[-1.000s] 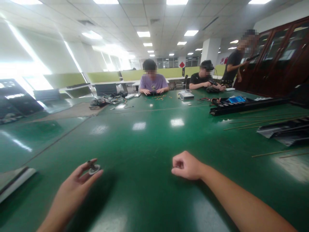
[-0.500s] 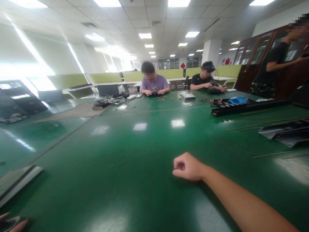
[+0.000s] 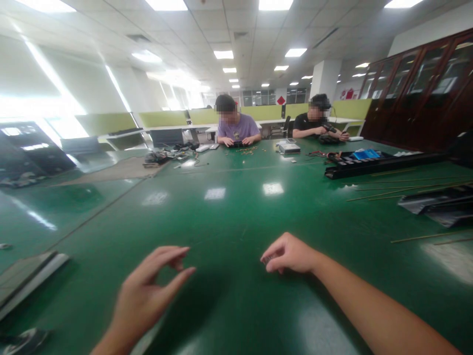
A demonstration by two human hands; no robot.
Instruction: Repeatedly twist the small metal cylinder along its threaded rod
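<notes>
My left hand (image 3: pixel 150 286) is raised above the green table (image 3: pixel 221 222), its thumb and fingers apart with nothing between them. My right hand (image 3: pixel 290 254) is closed in a pinch around a small dark, shiny piece (image 3: pixel 268 260). Fingers hide most of that piece, so its kind cannot be made out. A gap of bare green tabletop separates the two hands. Behind my left forearm, at the lower left corner, lies a dark object with a pale round rim (image 3: pixel 31 340), cut off by the frame.
A flat grey panel (image 3: pixel 29 281) lies at the left edge. Thin brass-coloured rods (image 3: pixel 414 187) and black channel-shaped parts (image 3: pixel 439 202) are at the right. Across the table sit a person in purple (image 3: pixel 238 129) and a person in black (image 3: pixel 314 123), with electronics (image 3: pixel 162 155) heaped nearby.
My left hand has left the round-rimmed object at the lower left corner and moved right, over the table. My right hand stays in place, its fingers slightly straighter. A person at right has left view.
</notes>
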